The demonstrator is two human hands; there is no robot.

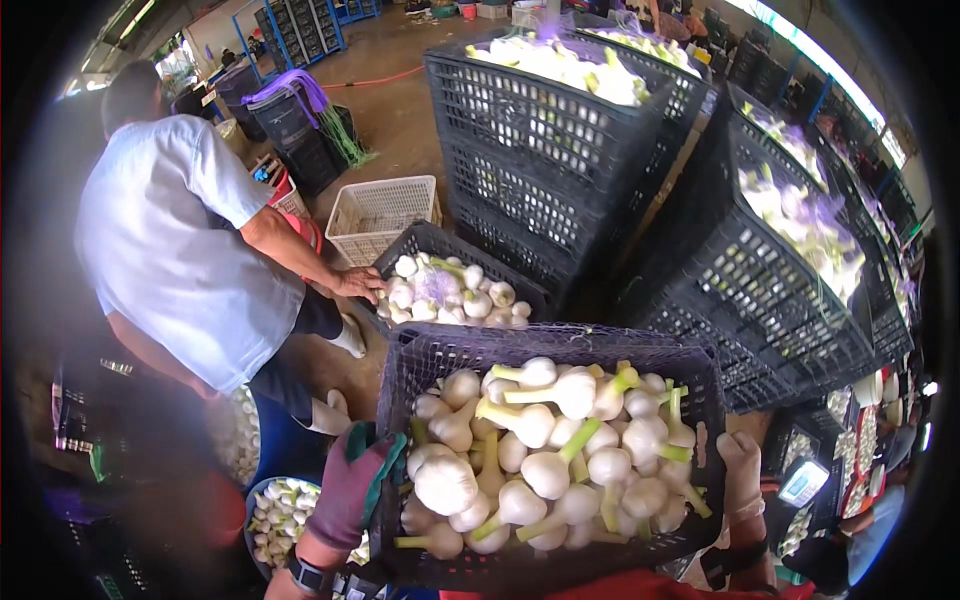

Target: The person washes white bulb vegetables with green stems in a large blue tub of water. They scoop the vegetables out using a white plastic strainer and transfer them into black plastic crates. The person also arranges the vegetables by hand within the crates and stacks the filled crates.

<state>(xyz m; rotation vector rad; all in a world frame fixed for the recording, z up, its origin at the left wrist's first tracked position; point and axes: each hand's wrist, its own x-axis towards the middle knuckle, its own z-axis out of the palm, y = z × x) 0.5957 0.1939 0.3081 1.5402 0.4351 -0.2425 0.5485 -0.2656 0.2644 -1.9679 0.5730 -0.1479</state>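
Observation:
A black plastic crate (551,570) is held between my hands, close in front of me. Garlic bulbs (551,472) with short green stems fill it. A purple net (547,337) is draped along its far rim. My left hand (352,480), in a purple and green work glove, grips the left end; the fingers are partly hidden. At the right end, my right hand (741,472) in a pale glove holds the crate, its fingertips mostly hidden behind the wall. A watch (309,574) is on my left wrist.
A co-worker (187,232) at the left touches another garlic crate (457,262) just beyond mine. Tall stacks of full black crates (525,150) (750,270) rise ahead and right. Blue tubs of garlic (285,517) stand at lower left. A cream basket (382,217) sits on the floor.

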